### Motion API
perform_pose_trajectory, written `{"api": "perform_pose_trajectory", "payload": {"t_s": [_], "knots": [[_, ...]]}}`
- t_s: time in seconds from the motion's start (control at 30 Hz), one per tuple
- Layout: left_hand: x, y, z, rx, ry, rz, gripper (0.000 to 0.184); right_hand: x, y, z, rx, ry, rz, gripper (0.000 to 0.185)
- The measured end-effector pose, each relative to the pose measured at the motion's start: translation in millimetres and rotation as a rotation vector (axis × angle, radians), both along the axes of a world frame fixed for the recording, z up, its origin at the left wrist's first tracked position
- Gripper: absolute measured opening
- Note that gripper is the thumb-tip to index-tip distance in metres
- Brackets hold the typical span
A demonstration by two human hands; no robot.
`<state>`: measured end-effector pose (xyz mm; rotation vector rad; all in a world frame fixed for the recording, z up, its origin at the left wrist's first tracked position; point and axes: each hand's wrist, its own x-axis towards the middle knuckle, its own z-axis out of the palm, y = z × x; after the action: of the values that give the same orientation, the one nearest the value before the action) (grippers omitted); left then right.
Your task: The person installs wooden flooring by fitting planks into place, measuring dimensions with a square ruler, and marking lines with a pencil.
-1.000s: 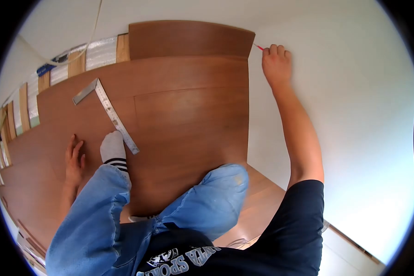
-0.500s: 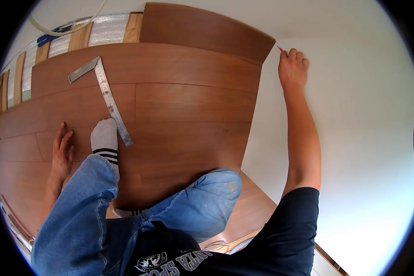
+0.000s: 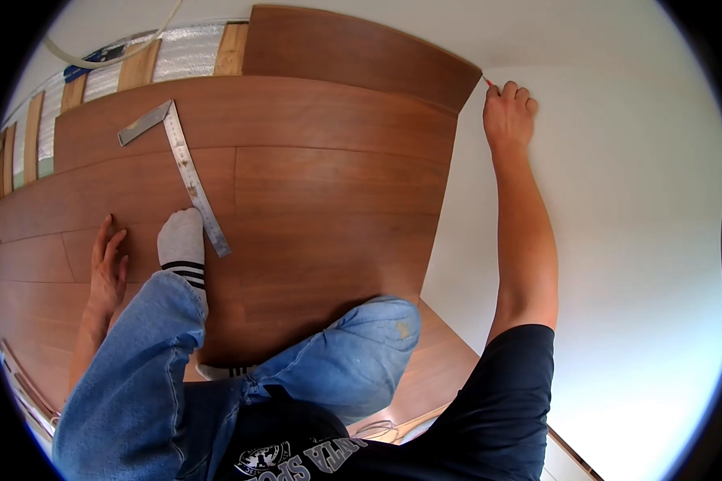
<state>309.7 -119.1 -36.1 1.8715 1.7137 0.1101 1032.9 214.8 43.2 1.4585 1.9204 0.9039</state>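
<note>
Two legs in blue jeans [image 3: 353, 353] fill the near part of our view, with a black T-shirt [image 3: 489, 393] behind them, and a grey sock [image 3: 182, 238] shows just beyond the left knee. Left of that foot, our left hand [image 3: 108, 268] rests on the brown floor boards [image 3: 329, 180], its fingers loosely parted, and we see nothing in its grasp. Beside the sock and reaching farther, a metal square [image 3: 186, 164] lies flat on the boards. Farther off to the right, by the white wall [image 3: 618, 176], our right hand [image 3: 509, 116] pinches a thin red tool [image 3: 488, 81]. Its tip is at the right end of the far board [image 3: 361, 60]; we cannot tell whether the two touch. That board lies along the far edge of the others. To its left we see wooden battens [image 3: 140, 66] with silver sheeting [image 3: 186, 56] between them, and a blue object [image 3: 74, 74] near a pale hose [image 3: 70, 60].
</note>
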Motion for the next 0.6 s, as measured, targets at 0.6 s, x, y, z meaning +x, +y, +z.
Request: {"api": "perform_pose_trajectory", "payload": {"t_s": [0.6], "knots": [[0.4, 1.7, 3.7, -0.026, -0.005, -0.002, 0.062, -5.7, 5.1, -1.5, -0.053, -0.001, -0.086, 0.018]]}}
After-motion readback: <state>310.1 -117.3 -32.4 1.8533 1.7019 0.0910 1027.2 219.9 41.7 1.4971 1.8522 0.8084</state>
